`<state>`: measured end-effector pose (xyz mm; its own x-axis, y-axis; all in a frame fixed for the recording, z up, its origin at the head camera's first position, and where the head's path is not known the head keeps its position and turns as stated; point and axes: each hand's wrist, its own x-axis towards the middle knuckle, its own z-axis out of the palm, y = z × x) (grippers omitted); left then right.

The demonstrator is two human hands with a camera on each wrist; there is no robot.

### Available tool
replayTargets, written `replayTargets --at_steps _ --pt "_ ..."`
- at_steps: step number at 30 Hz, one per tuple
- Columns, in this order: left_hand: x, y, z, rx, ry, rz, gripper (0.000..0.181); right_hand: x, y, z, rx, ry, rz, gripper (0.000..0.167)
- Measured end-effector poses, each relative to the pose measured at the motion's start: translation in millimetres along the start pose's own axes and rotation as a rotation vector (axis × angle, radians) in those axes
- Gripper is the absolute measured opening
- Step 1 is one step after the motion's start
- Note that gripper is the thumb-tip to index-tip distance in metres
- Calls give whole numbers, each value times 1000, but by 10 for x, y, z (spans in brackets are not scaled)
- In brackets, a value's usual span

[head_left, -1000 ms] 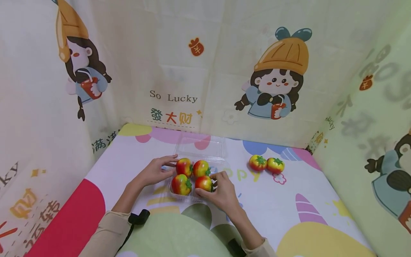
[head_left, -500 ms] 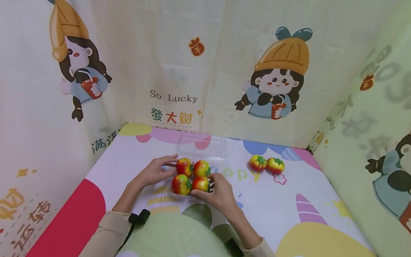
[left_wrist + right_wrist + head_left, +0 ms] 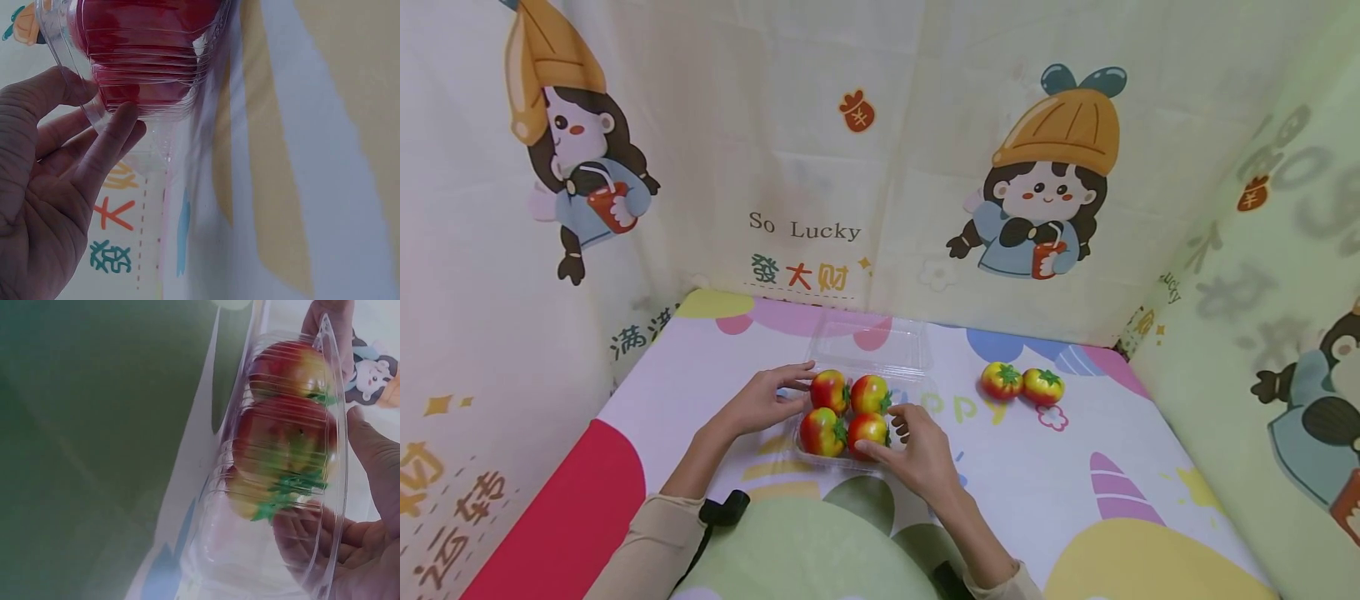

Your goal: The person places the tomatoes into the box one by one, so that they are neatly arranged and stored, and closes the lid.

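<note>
In the head view a clear plastic container holds several red-yellow fruits with green leaves, two at the back and two at the front. My left hand is at its left side; in the left wrist view that hand pinches the container's rim and wall between thumb and fingers. Beside the front-right fruit is my right hand, fingers loosely bent. From the right wrist, my hand has its thumb apart from the fruit, its fingers low by the leaves, seen through the plastic.
The container's clear lid lies folded back behind it. Two more fruits, one left and one right, rest together on the patterned cloth at the right. Printed curtains stand around the table's back and sides.
The front-right fruit has shifted left, against the front-left one. My right hand moved left with it, then back a little to the right, its grip loosened. The left hand has stayed in place.
</note>
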<state>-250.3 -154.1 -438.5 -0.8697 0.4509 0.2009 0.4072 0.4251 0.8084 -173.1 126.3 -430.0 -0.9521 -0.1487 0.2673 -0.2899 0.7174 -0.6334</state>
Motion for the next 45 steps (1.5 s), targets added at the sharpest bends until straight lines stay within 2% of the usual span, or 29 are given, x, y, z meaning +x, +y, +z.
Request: replayTargets --at_steps 4,10,15,34,41,45 --pt "-6 -7 2 5 2 13 49 -13 48 -6 37 23 -29 60" --pt "-3 -12 5 9 3 10 50 -20 112 -41 61 84 -136 49" --pt "-2 -6 7 6 0 -3 49 -19 179 -91 44 119 -158 45" --pt "4 -30 10 1 0 24 48 54 422 -363 33 204 -103 42" --pt "1 -55 8 -3 -2 34 47 79 521 -514 -21 190 7 42" --pt "-7 -48 1 0 1 30 47 92 576 -587 -32 191 16 42"
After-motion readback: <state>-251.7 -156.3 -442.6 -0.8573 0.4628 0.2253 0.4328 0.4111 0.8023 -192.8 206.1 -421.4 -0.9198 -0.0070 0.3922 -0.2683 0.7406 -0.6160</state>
